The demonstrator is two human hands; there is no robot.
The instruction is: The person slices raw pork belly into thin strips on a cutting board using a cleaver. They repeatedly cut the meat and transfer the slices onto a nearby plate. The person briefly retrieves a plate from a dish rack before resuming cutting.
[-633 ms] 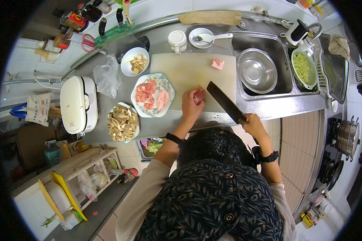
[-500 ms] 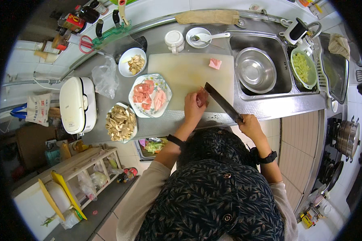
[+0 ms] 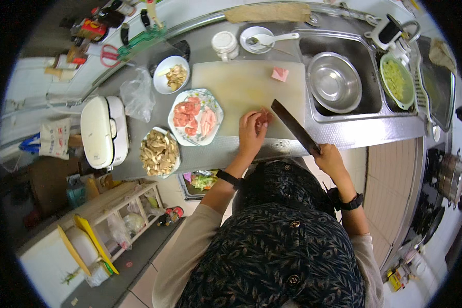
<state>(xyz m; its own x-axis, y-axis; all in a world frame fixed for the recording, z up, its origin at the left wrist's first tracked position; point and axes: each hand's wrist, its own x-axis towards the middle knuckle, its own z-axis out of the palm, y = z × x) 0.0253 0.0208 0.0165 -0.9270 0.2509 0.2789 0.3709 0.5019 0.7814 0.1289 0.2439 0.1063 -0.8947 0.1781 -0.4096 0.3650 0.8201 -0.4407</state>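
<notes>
My left hand (image 3: 252, 134) presses its bent fingers onto a piece of raw meat (image 3: 264, 117) near the front edge of the pale cutting board (image 3: 231, 92). My right hand (image 3: 330, 159) grips the handle of a dark-bladed kitchen knife (image 3: 295, 126). The blade slants up and to the left over the board, with a small gap between it and the meat. Farther back on the board sits a pink block of meat (image 3: 280, 74). Left of the board, a flower-patterned plate (image 3: 214, 105) holds sliced meat in two groups, one redder and one paler.
Mushrooms (image 3: 159, 153) fill a plate at the counter's front left. Behind it stand a small bowl (image 3: 158, 83), a plastic bag (image 3: 137, 97) and a lidded white jar (image 3: 225, 45). To the right, the sink (image 3: 372, 66) contains a steel bowl (image 3: 335, 82) and a green colander (image 3: 404, 100).
The whole view has shifted slightly. The knife blade has moved a little to the right, away from the meat under my left hand. My left hand stays on the meat.
</notes>
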